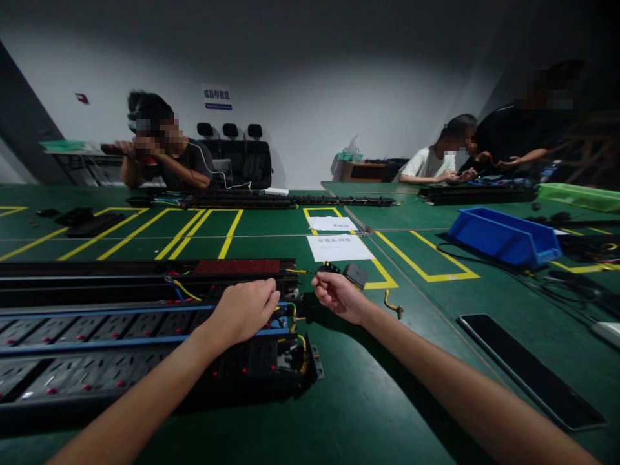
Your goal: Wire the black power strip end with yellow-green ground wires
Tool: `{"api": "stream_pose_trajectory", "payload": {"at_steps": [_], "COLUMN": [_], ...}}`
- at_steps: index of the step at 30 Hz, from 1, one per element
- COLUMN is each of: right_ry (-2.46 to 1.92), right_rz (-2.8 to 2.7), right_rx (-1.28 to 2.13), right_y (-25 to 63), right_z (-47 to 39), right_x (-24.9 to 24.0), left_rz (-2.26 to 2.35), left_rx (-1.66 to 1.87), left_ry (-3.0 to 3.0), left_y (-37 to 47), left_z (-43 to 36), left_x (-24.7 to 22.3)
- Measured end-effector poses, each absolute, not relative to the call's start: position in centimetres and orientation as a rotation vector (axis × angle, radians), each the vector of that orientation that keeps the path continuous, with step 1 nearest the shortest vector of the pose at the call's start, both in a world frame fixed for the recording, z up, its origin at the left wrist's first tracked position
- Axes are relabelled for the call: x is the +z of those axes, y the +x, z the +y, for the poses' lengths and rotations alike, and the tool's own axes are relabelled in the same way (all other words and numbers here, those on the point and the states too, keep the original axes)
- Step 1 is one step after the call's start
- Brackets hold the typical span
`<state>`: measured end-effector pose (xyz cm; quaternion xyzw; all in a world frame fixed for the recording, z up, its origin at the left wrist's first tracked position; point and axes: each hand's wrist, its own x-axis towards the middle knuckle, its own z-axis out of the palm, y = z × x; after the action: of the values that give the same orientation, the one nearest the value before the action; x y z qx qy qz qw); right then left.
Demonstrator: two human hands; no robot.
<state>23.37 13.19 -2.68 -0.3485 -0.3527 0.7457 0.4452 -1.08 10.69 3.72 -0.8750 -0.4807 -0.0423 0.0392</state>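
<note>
Several long black power strips lie side by side on the green table, their ends toward the middle. My left hand rests over the end of the strips, fingers curled down onto the black rail; its fingertips are hidden. From the rear rail, near a dark red section, a short yellow wire sticks out to the right. My right hand is closed in a pinch at this wire's tip. Just behind it sits a small black box-shaped part. Yellow and green wires show at the nearer strip ends.
A loose yellow wire piece and a phone lie right of my right hand. Farther right stand a blue bin and black cables. Paper labels and yellow tape mark the table. Co-workers sit and stand across it.
</note>
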Motion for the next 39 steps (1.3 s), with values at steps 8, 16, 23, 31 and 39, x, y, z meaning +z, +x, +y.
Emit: {"api": "stream_pose_trajectory", "payload": {"at_steps": [8,16,23,31,39], "right_ry": [-0.867,-0.863,-0.855,-0.849,-0.853], "right_rz": [-0.885,-0.896,-0.898,-0.9,-0.908], "right_rx": [1.844,1.841,1.836,1.838,1.836], "right_y": [23.35,23.36,23.38,23.38,23.39], "right_z": [13.16,13.17,13.26,13.19,13.2], "right_x": [-2.58,-2.69,-2.86,-2.75,-2.77], "left_rz": [-1.469,-1.477,-1.482,-1.492,-1.476], "left_rx": [-0.162,-0.133,-0.143,-0.125,-0.131], "left_ry": [-2.69,-2.683,-2.685,-2.687,-2.682], "left_y": [-1.16,-1.07,-1.1,-1.07,-1.13], "left_z": [10.73,10.75,10.72,10.68,10.68], "left_x": [3.61,3.68,3.64,3.71,3.64]}}
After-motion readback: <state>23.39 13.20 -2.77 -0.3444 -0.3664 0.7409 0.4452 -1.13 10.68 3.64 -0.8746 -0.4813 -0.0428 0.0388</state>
